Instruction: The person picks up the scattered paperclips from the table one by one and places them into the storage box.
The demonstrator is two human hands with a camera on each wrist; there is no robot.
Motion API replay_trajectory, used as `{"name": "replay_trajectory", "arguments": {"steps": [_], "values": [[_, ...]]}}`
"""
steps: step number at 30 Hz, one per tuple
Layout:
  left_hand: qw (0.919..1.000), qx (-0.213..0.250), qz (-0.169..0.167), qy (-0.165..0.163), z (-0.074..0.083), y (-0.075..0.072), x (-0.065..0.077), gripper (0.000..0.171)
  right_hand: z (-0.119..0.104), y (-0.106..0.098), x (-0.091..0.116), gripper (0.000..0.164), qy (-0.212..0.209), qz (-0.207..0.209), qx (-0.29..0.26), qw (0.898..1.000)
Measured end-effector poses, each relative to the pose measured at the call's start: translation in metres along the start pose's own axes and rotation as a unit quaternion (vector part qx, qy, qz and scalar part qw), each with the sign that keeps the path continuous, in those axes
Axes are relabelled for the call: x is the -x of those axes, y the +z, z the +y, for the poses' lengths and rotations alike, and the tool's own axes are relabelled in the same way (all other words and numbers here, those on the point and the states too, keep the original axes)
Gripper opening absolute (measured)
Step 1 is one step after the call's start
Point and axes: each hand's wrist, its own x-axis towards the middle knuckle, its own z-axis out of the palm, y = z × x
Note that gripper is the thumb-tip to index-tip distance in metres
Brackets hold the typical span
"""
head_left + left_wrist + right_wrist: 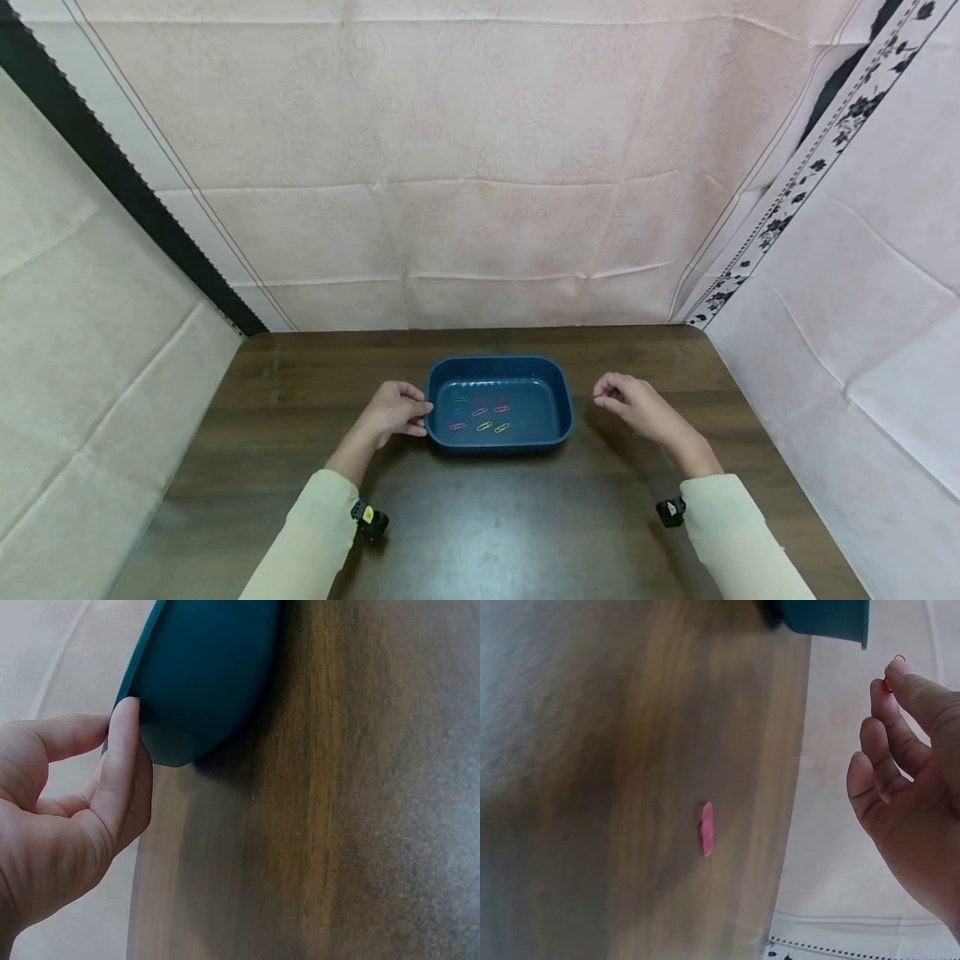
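A dark teal rectangular tray (497, 447) stands on the table, with several coloured paper clips inside, among them a yellow paper clip (484, 426) and a pink paper clip (501, 409). My left hand (395, 410) pinches the tray's left rim between thumb and fingers; the left wrist view shows this grip from the side. To the right of the tray, my right hand (636, 406) is raised above the table. Between its thumb and index fingertip it pinches a small red paper clip (887, 685). A pink paper clip (706, 829), blurred, lies on the tabletop below the right hand.
The brown wooden table (480, 517) reflects light near its front. Pale patterned cloth (480, 167) hangs behind it and at both sides. A black wrist camera (371, 520) is on the left wrist, and another wrist camera (671, 511) is on the right.
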Motion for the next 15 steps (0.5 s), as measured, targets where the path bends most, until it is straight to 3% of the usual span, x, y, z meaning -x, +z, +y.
{"name": "replay_trajectory", "arguments": {"steps": [6,15], "values": [[1.0,0.0,-0.005,0.004,0.0,0.0,0.0,0.02,-0.015,0.0,-0.007,0.005,-0.016,0.02,-0.016,1.0],[1.0,0.003,-0.006,0.006,0.001,0.0,0.0,0.019,-0.034,0.003,-0.016,0.005,-0.02,0.011,-0.032,0.999]]}}
